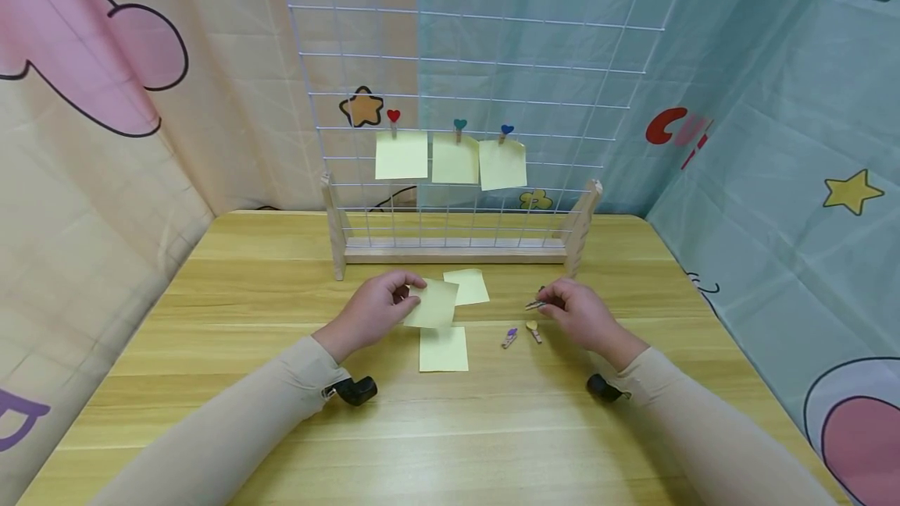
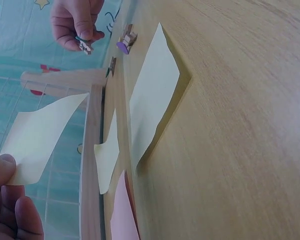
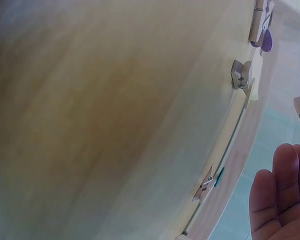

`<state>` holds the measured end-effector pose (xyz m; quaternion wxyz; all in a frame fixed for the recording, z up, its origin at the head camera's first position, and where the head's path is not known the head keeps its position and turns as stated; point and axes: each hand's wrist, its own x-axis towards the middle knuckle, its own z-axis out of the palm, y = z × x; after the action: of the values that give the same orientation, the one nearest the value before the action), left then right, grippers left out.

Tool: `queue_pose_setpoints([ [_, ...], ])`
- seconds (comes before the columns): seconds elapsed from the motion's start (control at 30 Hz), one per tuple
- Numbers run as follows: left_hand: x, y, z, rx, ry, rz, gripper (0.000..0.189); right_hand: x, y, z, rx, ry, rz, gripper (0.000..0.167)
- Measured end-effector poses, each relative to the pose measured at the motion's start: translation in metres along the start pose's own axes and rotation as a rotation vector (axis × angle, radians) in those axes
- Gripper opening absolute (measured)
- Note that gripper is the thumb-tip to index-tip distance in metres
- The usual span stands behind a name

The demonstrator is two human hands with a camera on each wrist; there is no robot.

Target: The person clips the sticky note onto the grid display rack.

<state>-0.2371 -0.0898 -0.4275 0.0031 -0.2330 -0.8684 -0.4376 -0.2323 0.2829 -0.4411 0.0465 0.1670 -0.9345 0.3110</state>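
My left hand (image 1: 376,311) pinches a pale yellow sticky note (image 1: 436,304) by its left side between thumb and fingers. In the left wrist view, the held note (image 2: 42,137) is raised in front of the wire grid. My right hand (image 1: 583,315) pinches a small wooden clothespin (image 1: 534,305), whose end pokes out past the fingertips in the right wrist view. One yellow note (image 1: 444,350) lies nearer me and another note (image 1: 469,286) lies behind the held one. Beside the right hand lie a purple-topped clothespin (image 1: 509,337) and a yellow-topped clothespin (image 1: 534,332).
A white wire grid (image 1: 478,14) stands on a wooden base (image 1: 457,254) at the back. Red, green and blue heart clothespins fix three notes (image 1: 401,155) to it. A green-topped clothespin (image 3: 204,185) lies near the base. A pinkish sheet (image 2: 122,212) shows in the left wrist view.
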Motion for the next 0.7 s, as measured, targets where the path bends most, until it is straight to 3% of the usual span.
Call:
queue_pose_setpoints([
  [0.7, 0.0032, -0.0013, 0.0009, -0.012, -0.004, -0.017, 0.02, 0.0009, -0.0063, 0.0018, 0.0, -0.008, 0.005, 0.007],
])
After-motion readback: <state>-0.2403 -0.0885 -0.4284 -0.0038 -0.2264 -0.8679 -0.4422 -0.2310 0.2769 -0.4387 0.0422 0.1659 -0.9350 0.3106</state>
